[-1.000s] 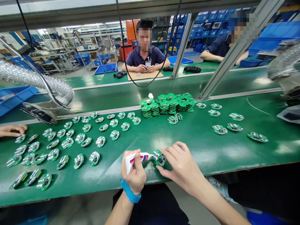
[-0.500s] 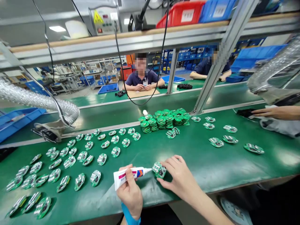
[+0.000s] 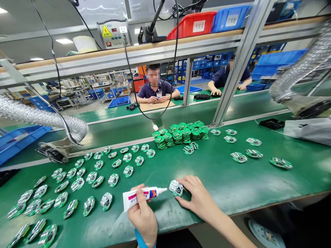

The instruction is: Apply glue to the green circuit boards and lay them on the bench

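Note:
My left hand is closed round a white glue tube with a pink and blue label. Its thin nozzle points right, with the tip close beside a small green circuit board; I cannot tell whether they touch. My right hand grips that board by its right edge, thumb below and fingers above. White and black parts cover the board's upper face. A blue band circles my left wrist. Left of my hands, many similar boards lie spread in loose rows on the green bench.
Stacked green boards stand at the bench's back, with loose boards to the right. Silver ducts hang at both sides. A black cable loops down ahead. A white bag lies far right. Two people sit opposite.
The glue nozzle has drawn back slightly left from the board, which my right hand still holds. Another person's hand at the far right has left the view.

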Demonstrator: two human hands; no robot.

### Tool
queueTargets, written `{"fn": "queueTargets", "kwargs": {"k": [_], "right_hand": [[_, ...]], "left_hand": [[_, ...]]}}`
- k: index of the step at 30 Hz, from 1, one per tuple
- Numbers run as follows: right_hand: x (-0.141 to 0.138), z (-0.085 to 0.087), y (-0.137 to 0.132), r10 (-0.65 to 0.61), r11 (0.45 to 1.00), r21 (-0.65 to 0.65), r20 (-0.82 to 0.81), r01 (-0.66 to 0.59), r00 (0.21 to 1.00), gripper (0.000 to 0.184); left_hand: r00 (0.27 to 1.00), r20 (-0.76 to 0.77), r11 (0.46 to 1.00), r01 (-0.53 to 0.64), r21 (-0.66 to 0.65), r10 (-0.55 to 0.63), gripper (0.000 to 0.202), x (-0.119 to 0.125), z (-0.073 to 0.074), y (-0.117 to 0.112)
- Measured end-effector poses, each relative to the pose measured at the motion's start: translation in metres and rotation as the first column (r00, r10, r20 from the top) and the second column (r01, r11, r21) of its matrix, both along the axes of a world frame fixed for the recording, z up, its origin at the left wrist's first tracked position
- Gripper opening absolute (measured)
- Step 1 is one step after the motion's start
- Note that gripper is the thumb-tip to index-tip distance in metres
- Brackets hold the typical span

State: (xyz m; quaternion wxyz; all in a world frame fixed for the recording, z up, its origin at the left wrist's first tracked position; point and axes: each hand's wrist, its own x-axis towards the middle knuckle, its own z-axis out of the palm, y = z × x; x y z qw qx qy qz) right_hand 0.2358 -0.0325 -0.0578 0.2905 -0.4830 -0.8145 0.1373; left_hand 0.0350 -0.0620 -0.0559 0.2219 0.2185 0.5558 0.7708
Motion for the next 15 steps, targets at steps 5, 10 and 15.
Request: {"fn": "queueTargets", "kwargs": {"k": [5,10,15], "right_hand": [[0.002,-0.005,0.002,0.018,0.999,0.032,-0.034,-0.017,0.999,0.051],[0.002,-0.001,0.000,0.051,0.999,0.020,-0.102,-0.049,0.994,0.051],[-0.005,0.009,-0.006,0.055,0.992,-0.097,-0.235,-0.080,0.970,0.052]], "left_hand": [[1.000,-0.024,1.000,-0.004,0.005,0.004,0.048,0.002,0.004,-0.001],[0.994,-0.104,0.999,0.028,-0.036,-0.031,0.046,0.003,0.010,-0.005],[0.988,-0.152,0.999,0.034,-0.039,-0.040,0.044,0.006,0.012,-0.007]]}}
